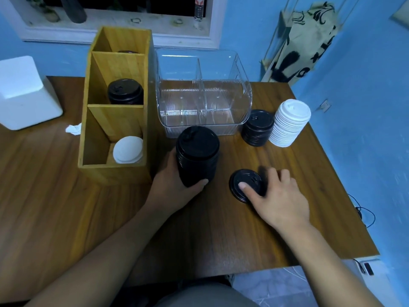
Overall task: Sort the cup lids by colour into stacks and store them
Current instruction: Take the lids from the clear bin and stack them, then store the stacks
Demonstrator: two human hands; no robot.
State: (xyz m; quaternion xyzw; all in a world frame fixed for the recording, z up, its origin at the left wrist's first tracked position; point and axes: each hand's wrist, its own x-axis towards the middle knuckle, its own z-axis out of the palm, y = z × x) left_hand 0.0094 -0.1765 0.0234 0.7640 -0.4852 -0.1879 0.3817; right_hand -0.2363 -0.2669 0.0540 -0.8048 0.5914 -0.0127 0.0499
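- Head view: the left hand [174, 180] grips the tall black stack [197, 154] of lids around its lower part, fingers curled behind it and thumb across the front. It holds the stack upright just in front of the clear bin [243, 94].
- The right hand [278, 196] pinches the loose black lid [245, 183], which lies flat on the table [210, 229] just right of the held stack. The thumb is on top of the lid and the fingers, somewhat blurred, curl over its far edge.
- Already stored: in the wooden organiser [115, 171] the middle compartment holds a black pile [125, 91] and the near compartment holds a white pile [128, 150]. Something dark shows low in the far compartment, too hidden to name.
- Sorted but not stored: a short black stack [257, 128] and a white stack [290, 122] stand side by side on the table at the right, just beside the clear bin and seemingly touching each other.
- Judgement: sorting looks nearly finished, since this loose lid is the only single one in sight and probably belongs on the tall black stack.
- Storing is perhaps half done, with three stacks not yet put in a container.
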